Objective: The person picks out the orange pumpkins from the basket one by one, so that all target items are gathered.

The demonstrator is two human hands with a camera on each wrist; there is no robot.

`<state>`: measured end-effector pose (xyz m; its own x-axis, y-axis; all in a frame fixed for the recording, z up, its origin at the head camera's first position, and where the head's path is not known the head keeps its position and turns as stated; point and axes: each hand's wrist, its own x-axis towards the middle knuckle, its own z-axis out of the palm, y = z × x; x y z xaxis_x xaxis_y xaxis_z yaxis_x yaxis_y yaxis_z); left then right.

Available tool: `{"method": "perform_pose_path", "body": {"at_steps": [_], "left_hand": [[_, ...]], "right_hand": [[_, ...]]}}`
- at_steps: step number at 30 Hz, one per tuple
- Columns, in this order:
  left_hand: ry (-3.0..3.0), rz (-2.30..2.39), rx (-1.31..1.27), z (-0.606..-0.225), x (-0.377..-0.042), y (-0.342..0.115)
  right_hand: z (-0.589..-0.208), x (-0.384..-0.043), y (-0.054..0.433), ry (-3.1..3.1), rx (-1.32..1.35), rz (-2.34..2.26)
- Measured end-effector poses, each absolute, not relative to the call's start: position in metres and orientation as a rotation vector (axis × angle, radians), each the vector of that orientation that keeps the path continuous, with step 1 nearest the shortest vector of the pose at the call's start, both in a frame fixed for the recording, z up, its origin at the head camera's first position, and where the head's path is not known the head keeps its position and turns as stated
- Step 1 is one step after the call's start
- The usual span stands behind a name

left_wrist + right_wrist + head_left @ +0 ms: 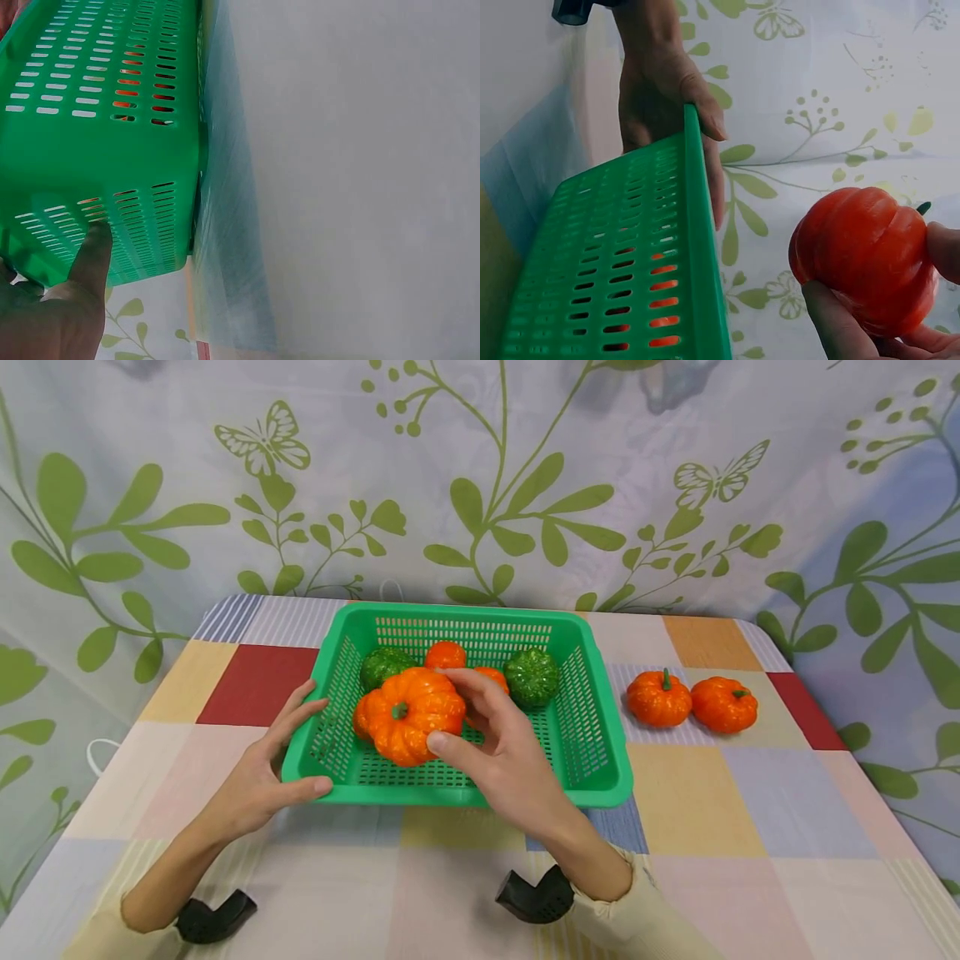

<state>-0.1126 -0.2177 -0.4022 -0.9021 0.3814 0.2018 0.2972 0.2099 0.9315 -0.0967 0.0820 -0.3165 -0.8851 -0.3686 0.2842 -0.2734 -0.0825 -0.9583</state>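
Above a green plastic basket, my right hand holds a large orange toy pumpkin between thumb and fingers. The pumpkin's green stem points toward me. My left hand grips the basket's left front corner, its thumb over the rim; in the left wrist view a finger presses the slotted outer wall. Inside lie a dark green pumpkin at left, another green pumpkin at right, and a small orange pumpkin at the back. More orange shows partly hidden behind the held pumpkin and right hand.
Two small orange pumpkins, one with an upright stem and one tilted, sit side by side on the patchwork tablecloth right of the basket. A leaf-patterned curtain hangs behind the table. Black devices are worn at both wrists.
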Motion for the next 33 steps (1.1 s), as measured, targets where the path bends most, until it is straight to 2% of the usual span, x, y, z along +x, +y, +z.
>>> {"method": "perform_pose_path", "body": {"at_steps": [33], "left_hand": [[2.364, 1.837, 0.697, -0.403, -0.111, -0.217]], "right_hand": [[-0.328, -0.064, 0.142, 2.113, -0.706, -2.297]]}}
